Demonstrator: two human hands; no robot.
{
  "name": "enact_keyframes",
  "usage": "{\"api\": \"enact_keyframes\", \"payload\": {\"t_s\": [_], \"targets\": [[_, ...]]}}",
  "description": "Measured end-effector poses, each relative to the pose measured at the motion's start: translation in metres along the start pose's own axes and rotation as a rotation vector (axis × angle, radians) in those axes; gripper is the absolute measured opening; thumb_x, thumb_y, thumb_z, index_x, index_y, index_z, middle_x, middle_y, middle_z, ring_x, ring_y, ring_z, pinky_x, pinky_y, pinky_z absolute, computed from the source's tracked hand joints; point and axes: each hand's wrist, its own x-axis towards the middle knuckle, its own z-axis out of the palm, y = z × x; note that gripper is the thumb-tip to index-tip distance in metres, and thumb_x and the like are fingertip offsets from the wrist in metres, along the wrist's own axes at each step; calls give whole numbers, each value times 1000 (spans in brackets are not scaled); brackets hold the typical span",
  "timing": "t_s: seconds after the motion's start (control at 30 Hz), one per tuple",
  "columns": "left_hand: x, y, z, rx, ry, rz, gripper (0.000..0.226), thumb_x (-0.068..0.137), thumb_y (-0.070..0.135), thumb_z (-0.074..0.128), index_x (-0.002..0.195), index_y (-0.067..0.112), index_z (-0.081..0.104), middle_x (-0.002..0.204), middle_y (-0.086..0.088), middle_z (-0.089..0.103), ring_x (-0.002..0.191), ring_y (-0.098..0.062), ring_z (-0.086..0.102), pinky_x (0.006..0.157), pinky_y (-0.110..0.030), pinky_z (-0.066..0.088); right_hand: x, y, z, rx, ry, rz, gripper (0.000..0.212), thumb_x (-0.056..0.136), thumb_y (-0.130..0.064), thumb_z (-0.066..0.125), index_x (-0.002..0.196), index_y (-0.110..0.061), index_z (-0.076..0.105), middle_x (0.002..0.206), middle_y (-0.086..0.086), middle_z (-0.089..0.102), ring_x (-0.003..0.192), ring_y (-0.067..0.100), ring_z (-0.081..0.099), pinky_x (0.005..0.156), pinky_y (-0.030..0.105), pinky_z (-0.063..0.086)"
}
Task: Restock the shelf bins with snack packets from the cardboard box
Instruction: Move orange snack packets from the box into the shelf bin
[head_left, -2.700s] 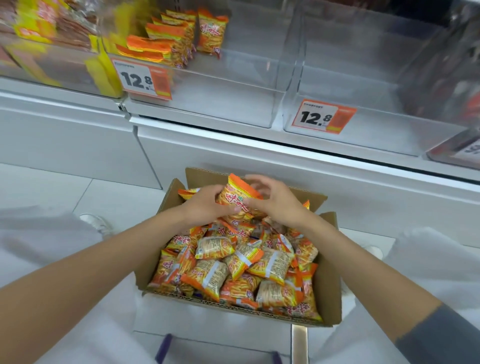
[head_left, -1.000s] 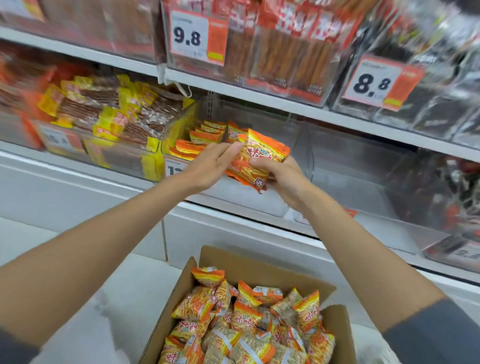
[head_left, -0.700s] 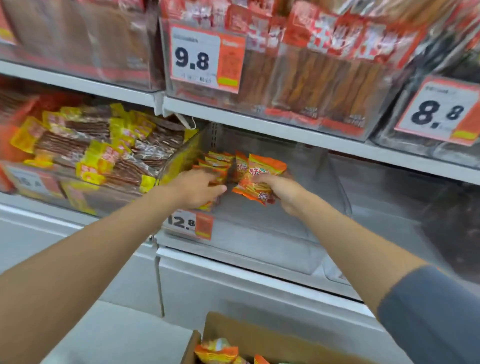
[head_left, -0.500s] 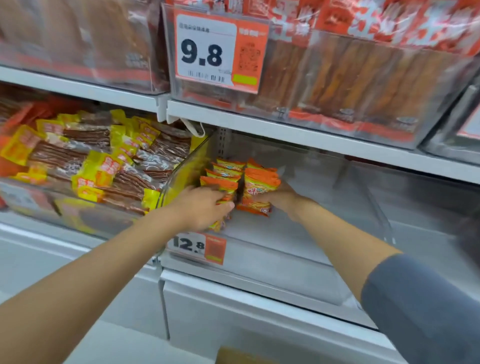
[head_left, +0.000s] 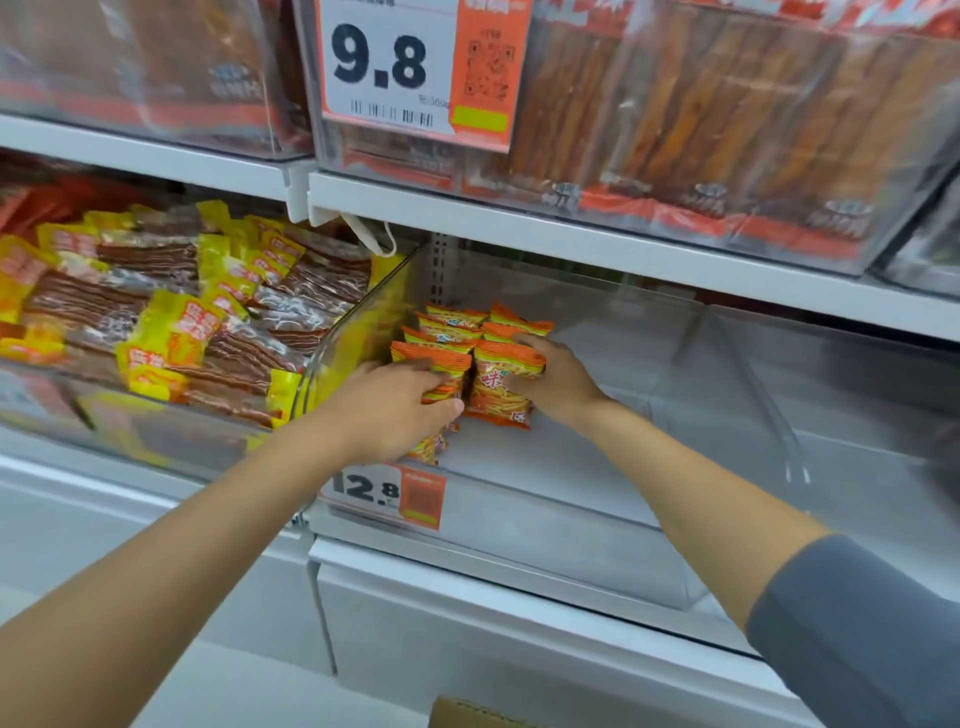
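Orange packets (head_left: 453, 318) (binned, two rows): left hand (head_left: 385, 415) grips one, right hand (head_left: 558, 387) another.

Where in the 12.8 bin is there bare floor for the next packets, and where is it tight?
Free: the bin floor from the orange packets rightward to the clear divider, and the front strip right of the 12.8 tag. Crowded: the back-left corner, where those packets stand in two rows.

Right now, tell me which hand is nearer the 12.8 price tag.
Left. The left hand, gripping snack packets, is just above the 12.8 price tag; the right hand is farther right, deeper in the bin.
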Motion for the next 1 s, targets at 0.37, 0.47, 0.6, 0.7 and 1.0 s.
{"api": "enact_keyframes", "payload": {"t_s": [0.37, 0.47, 0.6, 0.7, 1.0], "targets": [[-4, 0, -2, -101, 1, -15, 54, 100, 50, 38, 146, 21, 41, 153, -1, 38, 141, -21, 34, 115, -36, 26, -22, -14, -15, 252, 102, 121, 67, 85, -21, 69, 144, -33, 40, 142, -2, 43, 103, 14, 61, 81, 30, 55], [-14, 9, -9, -155, 103, -8, 50, 101, 42, 43, 144, 17, 44, 143, -5, 52, 130, -26, 48, 106, -38, 41, -57, -28, -29, 96, 95, 59, 49, 88, -9, 62, 135, -18, 52, 134, 3, 51, 96, 11, 54, 77, 24, 45], [-44, 46, -22, -168, 231, 52, 31, 98, 33, 51, 124, 17, 57, 110, -2, 67, 104, -24, 63, 88, -41, 51, -123, -45, -57, -106, 89, -91, 32, 86, -8, 61, 118, -11, 64, 115, 3, 61, 95, 12, 51, 81, 19, 36], [-77, 78, -22, -251, 259, 41, 9, 93, 28, 58, 93, 19, 57, 86, 0, 66, 85, -25, 63, 74, -41, 52, -183, -53, -72, -122, 175, -138, 19, 85, -5, 60, 99, -13, 70, 89, -6, 61, 70, 3, 50, 73, 19, 36], [-170, 145, 90, -461, -136, 23, 12, 93, 27, 59, 89, 15, 58, 84, -1, 62, 80, -24, 60, 74, -38, 50, -351, 51, -54, -209, -212, 66, 20, 90, -8, 59, 107, -15, 69, 100, -2, 64, 80, 7, 55, 74, 20, 41]]}}
